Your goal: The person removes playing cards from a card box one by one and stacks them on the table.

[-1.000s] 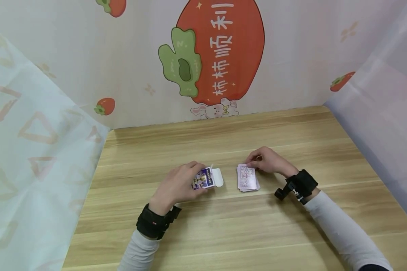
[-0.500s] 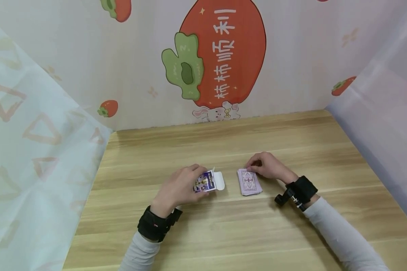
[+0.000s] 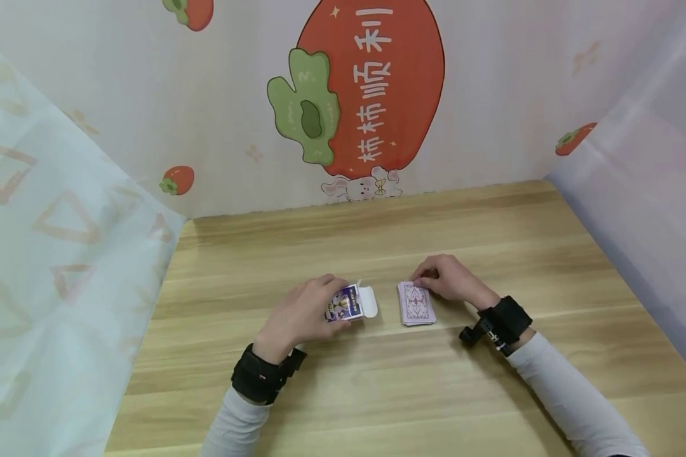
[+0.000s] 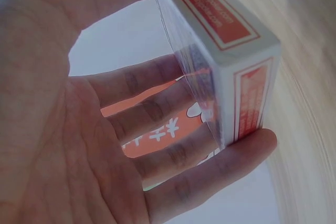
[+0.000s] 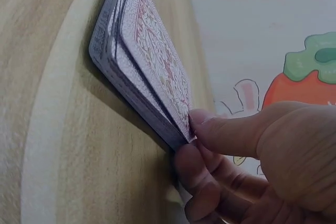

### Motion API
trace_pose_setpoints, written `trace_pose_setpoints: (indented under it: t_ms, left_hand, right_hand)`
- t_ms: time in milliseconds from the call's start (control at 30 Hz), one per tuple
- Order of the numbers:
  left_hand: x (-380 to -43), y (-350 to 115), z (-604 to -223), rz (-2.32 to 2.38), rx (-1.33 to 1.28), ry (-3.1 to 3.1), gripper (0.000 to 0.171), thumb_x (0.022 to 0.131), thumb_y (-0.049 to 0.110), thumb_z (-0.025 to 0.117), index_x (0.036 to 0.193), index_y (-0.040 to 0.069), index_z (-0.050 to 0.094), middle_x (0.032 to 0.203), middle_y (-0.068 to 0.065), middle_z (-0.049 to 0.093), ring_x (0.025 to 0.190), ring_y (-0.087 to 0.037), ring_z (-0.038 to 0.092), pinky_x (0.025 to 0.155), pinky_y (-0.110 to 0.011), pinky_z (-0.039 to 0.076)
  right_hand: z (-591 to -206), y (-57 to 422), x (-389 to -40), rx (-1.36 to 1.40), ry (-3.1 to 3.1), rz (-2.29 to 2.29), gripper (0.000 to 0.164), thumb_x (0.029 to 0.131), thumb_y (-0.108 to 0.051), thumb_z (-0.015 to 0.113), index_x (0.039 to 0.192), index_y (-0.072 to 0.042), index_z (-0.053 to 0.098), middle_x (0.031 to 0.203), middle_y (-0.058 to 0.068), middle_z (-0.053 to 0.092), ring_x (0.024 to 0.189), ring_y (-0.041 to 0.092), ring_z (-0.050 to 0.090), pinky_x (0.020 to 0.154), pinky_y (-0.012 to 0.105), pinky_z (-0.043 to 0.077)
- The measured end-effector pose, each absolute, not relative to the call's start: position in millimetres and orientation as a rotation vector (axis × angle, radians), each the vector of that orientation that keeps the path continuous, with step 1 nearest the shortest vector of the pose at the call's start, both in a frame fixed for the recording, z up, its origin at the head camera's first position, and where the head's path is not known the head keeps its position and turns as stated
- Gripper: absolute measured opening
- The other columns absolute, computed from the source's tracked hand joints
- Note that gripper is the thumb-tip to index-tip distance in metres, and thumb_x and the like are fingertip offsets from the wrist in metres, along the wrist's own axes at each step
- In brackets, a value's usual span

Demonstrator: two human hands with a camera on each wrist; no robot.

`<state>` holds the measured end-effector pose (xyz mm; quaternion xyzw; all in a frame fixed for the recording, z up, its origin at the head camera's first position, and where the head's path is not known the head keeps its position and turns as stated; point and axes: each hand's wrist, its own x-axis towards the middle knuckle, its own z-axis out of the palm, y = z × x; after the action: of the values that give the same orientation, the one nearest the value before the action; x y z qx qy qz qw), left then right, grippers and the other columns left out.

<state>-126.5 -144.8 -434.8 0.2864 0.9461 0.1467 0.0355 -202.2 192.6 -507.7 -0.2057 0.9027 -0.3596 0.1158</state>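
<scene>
My left hand (image 3: 303, 314) grips the playing card box (image 3: 343, 303) across its sides, thumb on one side and fingers along the other. The box is purple on top, and its white end flap (image 3: 368, 301) stands out toward the right. In the left wrist view the red-and-white end of the box (image 4: 249, 98) shows. To the right of the flap lies a deck of playing cards (image 3: 416, 304), patterned backs up. My right hand (image 3: 451, 278) pinches its far right corner between thumb (image 5: 202, 121) and fingers. In the right wrist view the top cards sit slightly apart from those below.
The wooden table (image 3: 331, 393) spreads around both hands. Behind it hangs a pale curtain (image 3: 491, 95) with a large red fruit print. Pale sheets (image 3: 74, 254) rise along the left and right edges.
The deck's cards have come closer into line, with fewer edges sticking out at the near end. My left hand stays on the box, my right hand at the deck's corner. The head view shifts slightly.
</scene>
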Motion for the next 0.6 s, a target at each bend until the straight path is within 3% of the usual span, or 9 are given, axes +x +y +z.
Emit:
trace_pose_setpoints:
  t_ms: [267, 600]
  left_hand:
    - [-128, -143, -433, 0.418, 0.886, 2.893, 0.070, 0.083, 0.043, 0.090, 0.140, 0.011, 0.065, 0.128, -0.005, 0.072, 0.099, -0.019, 0.068, 0.085, -0.037, 0.058]
    - [-124, -136, -432, 0.472, 0.977, 2.869, 0.067, 0.083, 0.042, 0.091, 0.138, 0.015, 0.065, 0.122, -0.001, 0.072, 0.097, -0.013, 0.068, 0.081, -0.031, 0.058]
  right_hand:
    - [-487, 182, -191, -0.658, 2.735, -1.168, 0.007, 0.099, -0.011, 0.077, 0.104, -0.010, 0.082, 0.098, 0.004, 0.075, 0.071, 0.013, 0.060, 0.062, 0.026, 0.049]
    - [-458, 138, -148, -0.835, 2.489, -1.442, 0.008, 0.099, -0.008, 0.076, 0.106, -0.007, 0.079, 0.098, 0.003, 0.078, 0.081, 0.011, 0.071, 0.072, 0.028, 0.061]
